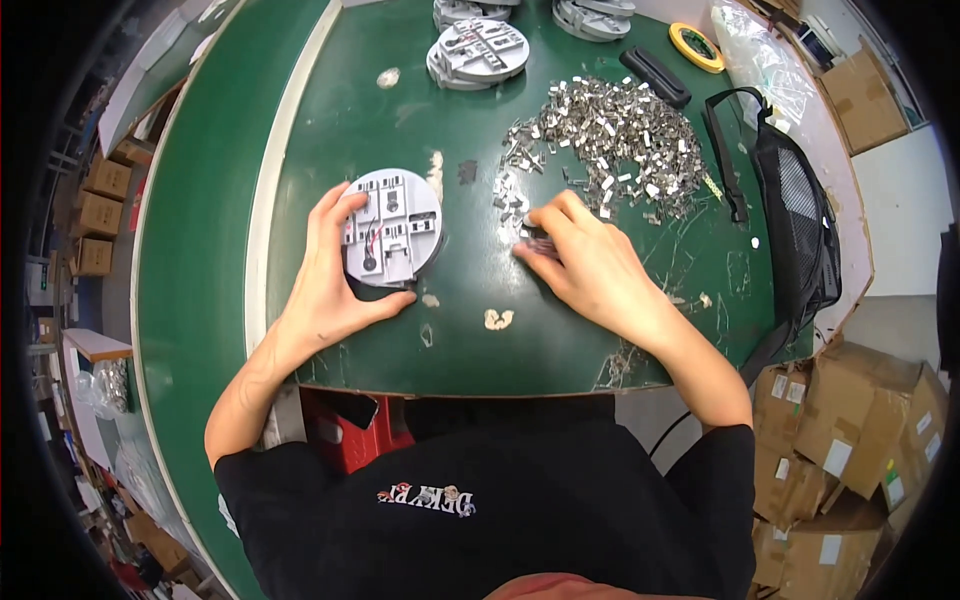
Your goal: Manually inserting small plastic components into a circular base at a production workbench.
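Observation:
My left hand point(335, 270) is wrapped round the left and near edge of a round grey plastic housing point(425, 215), thumb at its near side. Slots, small dark parts and red and black wires show on the housing's upper face. Over to the right, my right hand point(595, 255) is closed, its fingers curled and thumb drawn in. Small metal pieces point(541, 246) show between its thumb and fingers; how many cannot be made out. Right beside these fingertips lie loose small metal pieces point(508, 195), trailing from a large heap point(635, 140) of the same silvery parts.
Stacked round grey housings point(480, 52) stand at the far side, with another stack point(592, 18) to their right. A black oblong case point(655, 77), a yellow tape roll point(697, 48) and a black mesh bag point(795, 210) lie along the right. Cardboard boxes point(850, 410) are piled beyond the table.

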